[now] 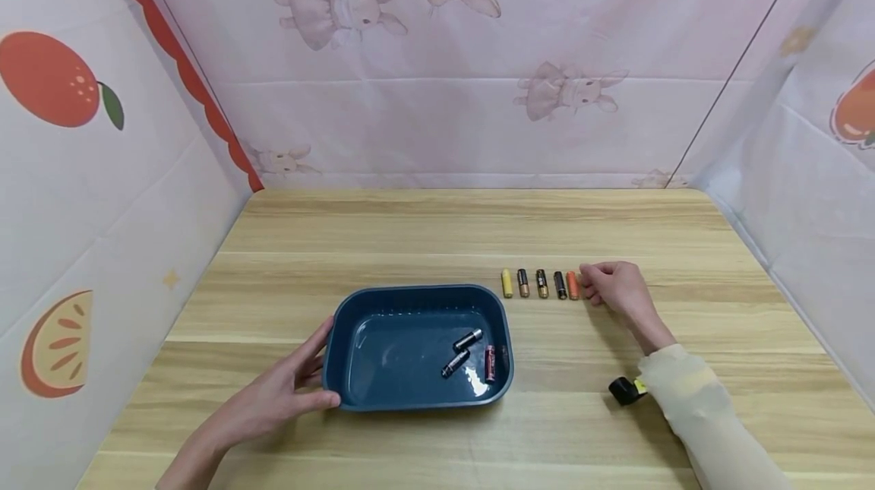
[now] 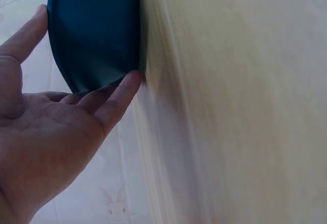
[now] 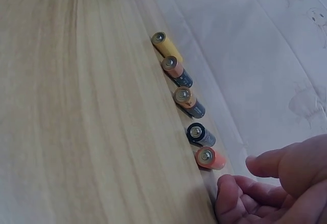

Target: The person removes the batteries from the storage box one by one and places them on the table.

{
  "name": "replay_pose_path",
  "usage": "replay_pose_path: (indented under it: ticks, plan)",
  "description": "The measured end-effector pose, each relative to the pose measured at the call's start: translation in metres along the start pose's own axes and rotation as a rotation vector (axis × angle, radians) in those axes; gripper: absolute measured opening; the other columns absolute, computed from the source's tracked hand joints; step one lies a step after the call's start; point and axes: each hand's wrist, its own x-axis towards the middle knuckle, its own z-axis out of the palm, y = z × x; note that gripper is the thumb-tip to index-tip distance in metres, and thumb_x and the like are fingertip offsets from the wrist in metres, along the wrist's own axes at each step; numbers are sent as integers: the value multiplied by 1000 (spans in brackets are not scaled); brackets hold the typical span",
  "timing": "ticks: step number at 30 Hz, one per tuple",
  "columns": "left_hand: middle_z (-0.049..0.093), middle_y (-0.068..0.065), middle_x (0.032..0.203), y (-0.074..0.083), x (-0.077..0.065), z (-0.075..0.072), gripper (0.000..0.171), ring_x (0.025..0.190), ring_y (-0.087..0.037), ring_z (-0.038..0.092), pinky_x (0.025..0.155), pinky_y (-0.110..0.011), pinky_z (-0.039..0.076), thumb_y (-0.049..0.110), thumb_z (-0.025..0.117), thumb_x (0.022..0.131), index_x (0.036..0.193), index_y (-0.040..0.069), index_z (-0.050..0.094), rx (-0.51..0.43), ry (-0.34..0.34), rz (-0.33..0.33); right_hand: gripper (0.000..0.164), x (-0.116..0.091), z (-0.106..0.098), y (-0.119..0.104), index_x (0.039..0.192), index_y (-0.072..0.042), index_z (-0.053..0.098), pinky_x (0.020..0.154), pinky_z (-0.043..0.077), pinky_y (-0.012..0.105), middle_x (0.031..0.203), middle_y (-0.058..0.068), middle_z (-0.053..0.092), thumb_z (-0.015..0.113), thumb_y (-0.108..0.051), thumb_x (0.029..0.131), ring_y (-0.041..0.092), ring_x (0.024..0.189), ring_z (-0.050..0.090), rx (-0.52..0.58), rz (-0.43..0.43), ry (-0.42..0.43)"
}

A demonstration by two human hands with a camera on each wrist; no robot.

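My left hand (image 1: 276, 395) rests against the left end of a dark blue basin (image 1: 417, 403). Its thumb touches the near-left corner, and its extended fingers lie along the outer wall (image 2: 94, 30). Inside, toward the right, lie two dark-and-silver batteries (image 1: 468, 339) and a red one (image 1: 489, 363). Right of the basin, batteries stand in a side-by-side row: yellow (image 1: 506, 283), two black-and-copper (image 1: 522, 282), black (image 1: 560, 285) and orange (image 1: 573, 285). Just right of the orange battery is my right hand (image 1: 618, 289), fingers loosely bent, thumb apart, nothing visible in its grasp (image 3: 278, 183).
A wood-grain table (image 1: 410, 232) carries everything. A black strap piece with a yellow tag (image 1: 625, 390) hangs by the right sleeve (image 1: 704, 406). Printed cloth walls (image 1: 424, 125) close off the back and both sides.
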Motion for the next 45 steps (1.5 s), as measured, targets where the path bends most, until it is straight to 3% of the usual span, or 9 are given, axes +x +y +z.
replay_pose_path:
  ticks: [8,13,19,25,34,40,45]
  plan:
    - [10,-32,167,0,-1,0,99,143,-56,34,107,-32,48,15,72,99,167,16,1,-4,-3,17,44,-1,-4,-2,126,14,64,65,59,26,98,13,73,55,-26,109,11,77,67,73,-2,-36]
    - [10,-31,167,-1,-2,-1,99,143,-55,34,107,-37,48,15,72,99,168,17,1,0,1,8,48,-8,-7,-9,136,12,57,70,60,28,115,20,68,55,-27,109,11,83,67,117,-32,-47]
    - [9,-31,168,-1,-2,-2,100,143,-55,35,107,-40,48,15,73,98,167,17,1,-2,4,13,52,-22,-3,-31,139,10,56,79,61,32,109,6,70,62,-30,106,15,90,68,182,-142,-98]
    - [8,-30,168,-1,-1,-1,100,144,-55,33,108,-39,47,15,72,99,167,16,0,-8,1,23,42,-42,8,-66,134,8,60,75,60,33,100,4,71,63,-22,105,20,85,67,222,-221,-229]
    - [10,-31,167,-1,0,-2,100,143,-54,36,107,-40,48,15,73,98,167,16,0,4,1,20,31,-61,45,-94,125,7,67,78,61,36,106,20,71,65,-15,103,36,92,67,196,-355,-530]
    - [9,-32,167,-2,0,-2,101,142,-55,35,107,-41,48,15,73,98,167,14,0,-4,1,30,21,-68,73,-102,119,-1,72,78,62,41,104,17,72,68,-13,101,37,89,68,93,-421,-720]
    - [10,-33,166,-5,0,1,101,141,-55,37,107,-41,48,15,73,98,167,13,0,-3,-2,43,20,-72,93,-104,115,3,72,73,62,45,99,8,75,72,-6,97,30,83,70,-22,-429,-808]
